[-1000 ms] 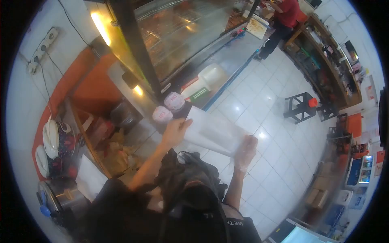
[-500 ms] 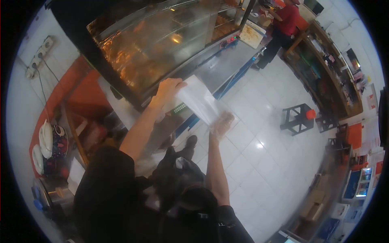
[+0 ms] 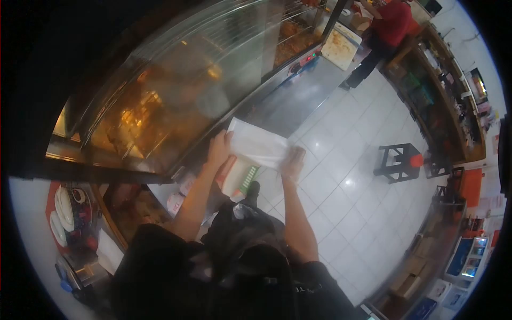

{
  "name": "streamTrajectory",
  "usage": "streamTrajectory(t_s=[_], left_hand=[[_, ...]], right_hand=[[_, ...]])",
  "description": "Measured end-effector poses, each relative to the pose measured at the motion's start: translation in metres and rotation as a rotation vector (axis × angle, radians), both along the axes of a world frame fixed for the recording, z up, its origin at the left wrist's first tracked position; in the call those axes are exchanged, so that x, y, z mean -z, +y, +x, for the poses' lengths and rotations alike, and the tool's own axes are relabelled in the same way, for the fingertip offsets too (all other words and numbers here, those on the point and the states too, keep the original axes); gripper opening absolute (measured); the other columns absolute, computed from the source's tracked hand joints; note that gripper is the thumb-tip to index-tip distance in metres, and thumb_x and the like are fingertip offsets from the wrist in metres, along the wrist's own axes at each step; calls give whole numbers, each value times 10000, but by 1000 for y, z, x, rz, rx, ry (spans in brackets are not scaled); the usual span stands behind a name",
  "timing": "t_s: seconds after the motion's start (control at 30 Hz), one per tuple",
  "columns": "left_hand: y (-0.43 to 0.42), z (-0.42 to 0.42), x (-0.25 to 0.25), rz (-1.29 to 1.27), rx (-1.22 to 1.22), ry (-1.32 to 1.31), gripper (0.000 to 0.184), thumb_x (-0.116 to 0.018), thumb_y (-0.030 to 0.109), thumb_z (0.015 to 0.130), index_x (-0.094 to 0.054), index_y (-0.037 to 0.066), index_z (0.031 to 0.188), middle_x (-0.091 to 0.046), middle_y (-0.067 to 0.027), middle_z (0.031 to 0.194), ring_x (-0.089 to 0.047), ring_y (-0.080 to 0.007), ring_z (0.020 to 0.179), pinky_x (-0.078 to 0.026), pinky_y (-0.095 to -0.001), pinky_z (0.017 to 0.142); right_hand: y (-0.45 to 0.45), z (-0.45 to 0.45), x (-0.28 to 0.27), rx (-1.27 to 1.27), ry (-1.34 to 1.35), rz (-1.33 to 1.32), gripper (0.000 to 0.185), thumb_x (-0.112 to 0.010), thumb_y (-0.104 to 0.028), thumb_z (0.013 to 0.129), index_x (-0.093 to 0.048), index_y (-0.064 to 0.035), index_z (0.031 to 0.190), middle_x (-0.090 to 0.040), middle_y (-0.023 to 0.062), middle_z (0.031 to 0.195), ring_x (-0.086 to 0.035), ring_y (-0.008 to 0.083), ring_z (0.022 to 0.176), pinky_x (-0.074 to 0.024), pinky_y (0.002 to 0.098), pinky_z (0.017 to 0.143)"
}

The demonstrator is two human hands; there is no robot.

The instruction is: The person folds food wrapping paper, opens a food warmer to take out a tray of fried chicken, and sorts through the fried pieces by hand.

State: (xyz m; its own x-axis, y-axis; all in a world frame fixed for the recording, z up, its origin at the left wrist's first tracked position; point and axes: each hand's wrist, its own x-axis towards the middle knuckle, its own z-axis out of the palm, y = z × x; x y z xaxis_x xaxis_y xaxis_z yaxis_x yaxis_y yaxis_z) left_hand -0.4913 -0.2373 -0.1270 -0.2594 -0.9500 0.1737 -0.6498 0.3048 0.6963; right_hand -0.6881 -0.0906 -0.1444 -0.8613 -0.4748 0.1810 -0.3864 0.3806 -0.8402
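Note:
Between my two hands stretches a piece of white paper (image 3: 258,143), a flat sheet or a bag; I cannot tell which. My left hand (image 3: 220,149) grips its left end, fingers closed on the edge. At the other end my right hand (image 3: 293,164), which seems to wear a clear plastic glove, is closed on the paper. Just below the paper is a carton (image 3: 234,178) with a pale inside, an orange side and a green patterned side, partly covered by the paper and my left hand.
A glass-fronted warming cabinet (image 3: 186,80) with browned food stands ahead. Along it runs a metal counter (image 3: 298,96) with a stained white cutting board (image 3: 340,49). A person in a red shirt (image 3: 394,24) works beyond. A black stool (image 3: 397,162) stands on the tiled floor at right.
The paper has turned from a steep slant to nearly level and looks more spread out. My view has shifted, and more of the carton below shows. Both hands keep hold.

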Motion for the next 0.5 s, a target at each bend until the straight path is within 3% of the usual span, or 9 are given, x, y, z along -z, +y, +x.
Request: streamTrajectory(t_s=[0.1, 0.13, 0.23, 0.33, 0.4, 0.43, 0.5], left_hand=[[6, -4, -23, 121, 26, -1, 427, -499, 389, 958, -586, -27, 921, -634, -241, 804, -628, -409, 737, -505, -452, 683], [5, -1, -4, 132, 6, 44, 423, -499, 386, 958, -587, -27, 939, -624, -221, 749, -635, -379, 661, -523, -430, 573], [15, 7, 17, 160, -41, 89, 417, -482, 376, 967, -577, -24, 892, -612, -204, 713, -630, -362, 614, -517, -424, 488], [20, 3, 12, 217, -106, 63, 409, -486, 363, 971, -578, -22, 869, -592, -217, 693, -628, -368, 638, -502, -434, 539], [23, -2, 1, 126, -144, 40, 410, -493, 362, 969, -575, -23, 855, -574, -221, 680, -613, -376, 633, -479, -434, 551], [20, -4, -6, 27, -153, 16, 411, -500, 361, 967, -573, -24, 841, -556, -224, 667, -598, -384, 629, -455, -435, 562], [20, -3, -18, 63, -172, 25, 415, -503, 363, 965, -567, -24, 831, -547, -230, 670, -586, -393, 635, -431, -438, 570]], right_hand=[[-13, -23, -23, -203, 3, -75, 155, -457, -157, 968, -482, -36, 1061, -637, 205, 830, -623, 321, 704, -470, 412, 644], [-16, -30, -22, -212, -1, -67, 155, -457, -157, 968, -482, -36, 1061, -637, 205, 830, -623, 321, 704, -470, 412, 644], [-22, -41, -15, -314, -8, 89, 149, -455, -151, 970, -486, -43, 1066, -654, 196, 809, -627, 329, 686, -469, 416, 636], [-27, -48, -11, -405, 10, 92, 140, -445, -120, 964, -478, -47, 1079, -654, 186, 794, -628, 329, 691, -473, 410, 641], [-32, -53, -10, -423, 11, 111, 275, -478, 15, 805, -485, -43, 1074, -626, 206, 886, -629, 400, 828, -490, 424, 718], [-36, -54, -8, -443, 9, 107, 275, -478, 15, 805, -485, -43, 1074, -626, 206, 886, -629, 400, 828, -490, 424, 718], [-33, -54, -7, -438, -13, 92, 157, -461, -89, 961, -450, -47, 1112, -656, 176, 840, -628, 311, 723, -489, 374, 669]])
